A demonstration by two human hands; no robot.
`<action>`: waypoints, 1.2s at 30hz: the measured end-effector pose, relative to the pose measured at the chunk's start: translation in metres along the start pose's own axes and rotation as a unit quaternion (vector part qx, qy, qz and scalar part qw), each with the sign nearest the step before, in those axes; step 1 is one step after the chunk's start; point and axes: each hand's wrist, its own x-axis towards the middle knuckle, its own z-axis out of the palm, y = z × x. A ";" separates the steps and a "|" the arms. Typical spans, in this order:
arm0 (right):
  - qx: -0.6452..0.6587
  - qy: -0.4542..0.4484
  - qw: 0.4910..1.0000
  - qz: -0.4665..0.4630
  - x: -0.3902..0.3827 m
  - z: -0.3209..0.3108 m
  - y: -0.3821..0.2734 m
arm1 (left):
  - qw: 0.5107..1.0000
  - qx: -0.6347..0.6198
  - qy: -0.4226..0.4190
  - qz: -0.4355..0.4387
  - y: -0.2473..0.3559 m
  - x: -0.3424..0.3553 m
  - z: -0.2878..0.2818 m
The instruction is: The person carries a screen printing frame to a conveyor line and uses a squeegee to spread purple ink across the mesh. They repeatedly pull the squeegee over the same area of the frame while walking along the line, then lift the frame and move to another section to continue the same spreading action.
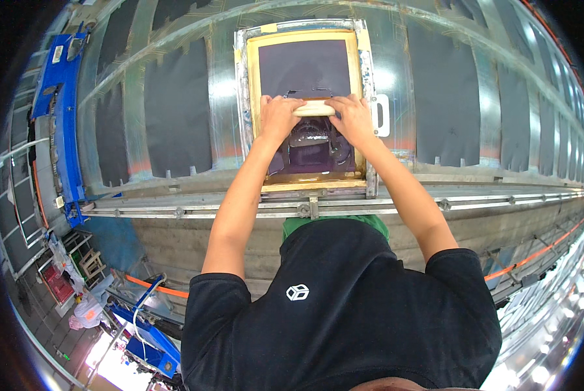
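Observation:
Both my hands grip a squeegee (314, 108) with a pale handle, one hand at each end. My left hand (279, 117) is closed round its left end, and my right hand (352, 119) round its right end. The squeegee stands across a screen-printing frame (369, 72) with a metal rim and yellow tape inside. Dark, wet ink (310, 153) lies on the mesh on the near side of the squeegee. Farther off, the mesh (303, 62) looks dark and smoother. My hands hide the squeegee's ends, and its blade is barely visible.
The frame sits on a long, shiny table (396, 124) with dark fabric pieces (178, 107) laid out on both sides. A metal rail (240, 208) runs along the near edge. At the far left stands a blue metal beam (64, 124).

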 end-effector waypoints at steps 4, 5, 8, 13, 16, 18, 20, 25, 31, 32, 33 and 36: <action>0.008 -0.047 0.999 0.009 -0.048 0.010 -0.012 | 0.995 0.045 -0.088 -0.011 0.016 -0.036 0.002; 0.012 -0.058 0.998 0.013 -0.065 0.009 -0.019 | 0.996 0.055 -0.074 0.003 0.023 -0.053 0.007; 0.035 -0.059 0.998 0.000 -0.101 0.012 -0.029 | 0.999 0.024 -0.041 0.005 0.032 -0.102 0.017; 0.236 0.067 0.950 0.196 -0.076 -0.005 0.060 | 1.000 0.002 -0.003 0.003 0.043 -0.130 0.018; 0.152 0.178 0.935 0.267 -0.037 0.005 0.108 | 1.000 -0.015 -0.022 -0.003 0.047 -0.128 0.020; 0.220 0.151 0.914 0.306 -0.021 0.016 0.119 | 1.000 -0.017 -0.014 0.005 0.047 -0.127 0.024; 0.263 0.109 0.894 0.346 -0.007 0.007 0.100 | 1.000 -0.013 0.000 -0.011 0.046 -0.148 0.029; 0.221 0.208 0.897 0.321 0.003 -0.003 0.092 | 0.998 -0.047 0.038 -0.020 0.044 -0.155 0.025; 0.222 0.252 0.902 0.273 0.023 0.031 0.035 | 0.998 -0.041 0.037 -0.034 -0.002 -0.193 -0.012; 0.252 0.248 0.897 0.267 0.034 0.050 0.020 | 0.998 -0.039 0.035 -0.038 -0.021 -0.201 -0.023; 0.281 0.245 0.890 0.262 0.042 0.068 0.000 | 0.998 -0.030 0.029 -0.045 -0.042 -0.210 -0.032; 0.262 0.224 0.890 0.299 0.067 0.094 -0.107 | 0.998 -0.001 0.026 -0.058 -0.111 -0.242 -0.067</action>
